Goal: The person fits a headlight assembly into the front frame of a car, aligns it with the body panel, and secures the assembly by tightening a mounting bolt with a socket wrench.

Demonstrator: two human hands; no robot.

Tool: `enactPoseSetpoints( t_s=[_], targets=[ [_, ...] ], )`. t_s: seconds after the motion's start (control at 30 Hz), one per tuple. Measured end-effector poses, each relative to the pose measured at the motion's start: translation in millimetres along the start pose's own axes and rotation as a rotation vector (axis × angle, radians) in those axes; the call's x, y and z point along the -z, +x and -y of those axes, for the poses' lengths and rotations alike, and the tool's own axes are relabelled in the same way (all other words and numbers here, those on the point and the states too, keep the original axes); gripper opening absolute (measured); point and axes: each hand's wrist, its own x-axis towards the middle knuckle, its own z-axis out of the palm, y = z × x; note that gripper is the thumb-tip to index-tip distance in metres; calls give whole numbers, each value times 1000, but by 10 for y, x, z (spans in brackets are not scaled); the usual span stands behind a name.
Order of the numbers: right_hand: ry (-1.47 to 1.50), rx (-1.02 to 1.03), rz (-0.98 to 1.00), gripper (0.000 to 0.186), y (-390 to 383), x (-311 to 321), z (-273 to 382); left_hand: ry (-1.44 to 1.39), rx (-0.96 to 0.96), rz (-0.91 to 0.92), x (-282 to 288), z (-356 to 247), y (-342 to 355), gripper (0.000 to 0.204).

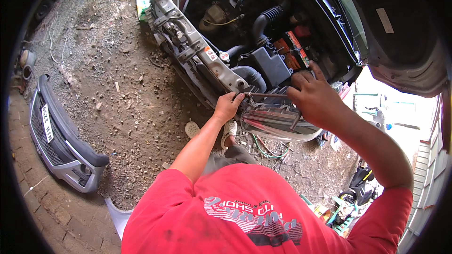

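Note:
A long metal socket wrench (268, 95) lies level across the top of the headlight (280, 124) at the car's front corner. My right hand (313, 95) is closed round its handle end, the index finger sticking out; a short bar shows below the fist. At the other end, the fingers of my left hand (228, 107) pinch the wrench's tip against the end of the metal front crossmember (200, 49). The fastener under that tip is too small to make out. Just beyond my hands sits a dark plastic air filter box (272, 66).
The raised hood (400, 37) hangs over the right side. An orange-labelled battery (294, 47) sits in the engine bay. A detached grey bumper (70, 148) lies on the ground at left. Green tubing (270, 153) lies near my feet; tools and parts (351, 202) clutter the lower right.

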Motion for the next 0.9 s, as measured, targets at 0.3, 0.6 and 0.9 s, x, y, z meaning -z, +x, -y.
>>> enactPoseSetpoints(
  t_s=[0.3,0.6,0.9],
  targets=[
    [1227,-762,146,32,512,-107,163,-142,-24,44,34,120,-20,50],
    [672,-560,-172,59,342,129,450,-190,-2,96,22,234,42,47],
    [35,-71,-84,63,8,363,340,-203,18,126,47,260,24,49]
  ],
)
